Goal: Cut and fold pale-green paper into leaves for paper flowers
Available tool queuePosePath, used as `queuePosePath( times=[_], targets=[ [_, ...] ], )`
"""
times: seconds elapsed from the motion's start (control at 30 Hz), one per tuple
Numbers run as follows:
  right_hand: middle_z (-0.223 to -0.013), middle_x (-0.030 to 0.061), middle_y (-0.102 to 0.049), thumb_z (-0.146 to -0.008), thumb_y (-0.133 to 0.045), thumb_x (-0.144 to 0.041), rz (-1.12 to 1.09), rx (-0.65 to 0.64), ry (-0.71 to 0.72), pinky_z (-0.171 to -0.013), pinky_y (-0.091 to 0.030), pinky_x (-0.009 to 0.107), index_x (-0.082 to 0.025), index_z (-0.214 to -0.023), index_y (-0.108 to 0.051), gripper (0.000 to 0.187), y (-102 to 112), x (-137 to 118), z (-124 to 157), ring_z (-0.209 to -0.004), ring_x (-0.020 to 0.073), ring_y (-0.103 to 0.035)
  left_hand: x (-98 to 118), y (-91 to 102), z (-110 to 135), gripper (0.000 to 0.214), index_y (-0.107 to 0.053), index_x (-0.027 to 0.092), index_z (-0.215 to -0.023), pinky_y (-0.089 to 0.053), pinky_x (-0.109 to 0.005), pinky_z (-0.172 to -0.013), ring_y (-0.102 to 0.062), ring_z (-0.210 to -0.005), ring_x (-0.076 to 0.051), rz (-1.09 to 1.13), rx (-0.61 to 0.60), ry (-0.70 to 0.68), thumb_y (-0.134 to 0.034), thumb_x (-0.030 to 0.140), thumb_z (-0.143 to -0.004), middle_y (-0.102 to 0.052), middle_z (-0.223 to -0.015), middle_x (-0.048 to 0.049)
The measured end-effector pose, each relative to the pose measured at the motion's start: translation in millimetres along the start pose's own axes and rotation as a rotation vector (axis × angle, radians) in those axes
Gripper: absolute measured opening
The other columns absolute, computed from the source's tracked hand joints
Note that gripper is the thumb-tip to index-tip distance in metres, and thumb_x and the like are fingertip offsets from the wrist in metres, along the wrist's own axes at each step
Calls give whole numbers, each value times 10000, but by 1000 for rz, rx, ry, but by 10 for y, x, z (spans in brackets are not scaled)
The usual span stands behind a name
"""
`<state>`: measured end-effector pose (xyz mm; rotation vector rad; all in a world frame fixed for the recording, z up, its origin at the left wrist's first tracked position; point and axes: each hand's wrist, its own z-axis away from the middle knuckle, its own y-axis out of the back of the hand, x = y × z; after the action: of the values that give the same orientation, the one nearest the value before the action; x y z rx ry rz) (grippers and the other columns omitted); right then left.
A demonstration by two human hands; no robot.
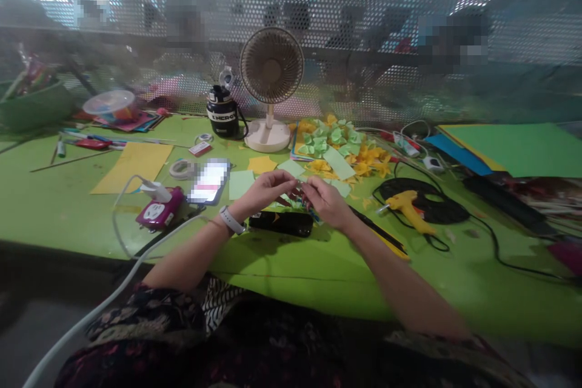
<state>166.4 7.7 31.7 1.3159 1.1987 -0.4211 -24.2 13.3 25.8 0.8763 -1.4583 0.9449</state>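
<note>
My left hand (266, 191) and my right hand (326, 201) meet over the green table (68, 206), fingertips pinched together on a small piece of pale green paper (300, 189). What exactly lies between the fingers is blurred. A white watch sits on my left wrist. Just below both hands lies a black oblong case (282, 223). Loose pale green paper squares (240, 183) lie right behind the hands.
A heap of folded green and yellow paper pieces (341, 145) sits behind the hands. A yellow glue gun (409, 207) with black cable lies right. A small fan (271, 88), black bottle (222, 110), phone (209, 180), tape roll (182, 168), pink charger (159, 209) and yellow sheet (134, 165) lie left. Other people sit behind a mesh screen.
</note>
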Motion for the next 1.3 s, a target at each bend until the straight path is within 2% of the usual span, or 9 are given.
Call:
queuePosePath(
  times=[0.23,0.37,0.43,0.6,0.8,0.97,1.1,1.2,1.3],
  targets=[
    [-703,1,-615,-956,-400,-468,29,-14,-10,-622,-452,283,-220,-826,-502,298,90,-7,-12,-601,146,-572,-1,-27,-20,387,-589,137,-831,-513,-174,-547,-694,-700,-127,-14,119,-58,-747,480,-750,-664,-741,-11],
    [-845,60,-674,-873,-537,-330,531,53,-116,-647,-410,293,-203,-837,-588,142,291,69,-76,-734,190,-596,20,-5,-55,367,-541,145,-844,-470,-156,-486,-710,-650,-129,81,219,7,-736,448,-776,-718,-816,-50],
    [-942,102,-679,-810,-606,-304,765,-6,-209,-626,-388,298,-191,-861,-618,125,327,127,-106,-791,223,-604,11,7,-74,336,-545,140,-849,-488,-164,-510,-710,-649,-126,115,245,27,-742,404,-783,-733,-824,-65],
    [-1049,178,-665,-771,-628,-322,977,-173,-302,-595,-372,313,-156,-935,-638,233,226,262,-151,-897,298,-632,-18,20,-83,293,-587,128,-884,-561,-235,-629,-723,-723,-150,200,246,38,-780,306,-754,-737,-831,-60],
    [-835,127,-697,-747,-611,-356,958,-232,-410,-545,-339,298,-188,-814,-641,184,255,282,-175,-759,263,-646,-9,29,-60,309,-602,126,-853,-564,-247,-677,-725,-763,-153,287,212,81,-813,310,-720,-741,-849,-69],
    [-826,103,-709,-721,-616,-373,949,-272,-429,-533,-333,290,-201,-752,-643,177,357,268,-174,-729,243,-643,8,20,-69,303,-617,117,-860,-557,-223,-656,-722,-723,-137,382,233,97,-837,228,-685,-723,-793,-31],
    [-750,68,-701,-694,-645,-361,879,-199,-440,-540,-353,282,-209,-717,-640,154,461,317,-171,-687,221,-636,25,18,-75,273,-632,111,-877,-569,-251,-722,-724,-740,-136,416,242,91,-826,166,-692,-726,-806,-28],
    [-723,43,-694,-665,-669,-324,623,-107,-436,-561,-408,282,-203,-711,-626,136,550,336,-154,-652,201,-641,24,26,-79,248,-612,116,-856,-558,-230,-683,-727,-730,-137,405,257,89,-809,182,-721,-733,-814,-42],
    [-720,28,-692,-629,-704,-305,153,-54,-421,-586,-484,291,-194,-764,-604,202,584,299,-131,-593,172,-643,19,28,-82,279,-571,137,-882,-505,-186,-549,-718,-651,-132,380,265,93,-795,236,-749,-745,-821,-60]
  ],
)
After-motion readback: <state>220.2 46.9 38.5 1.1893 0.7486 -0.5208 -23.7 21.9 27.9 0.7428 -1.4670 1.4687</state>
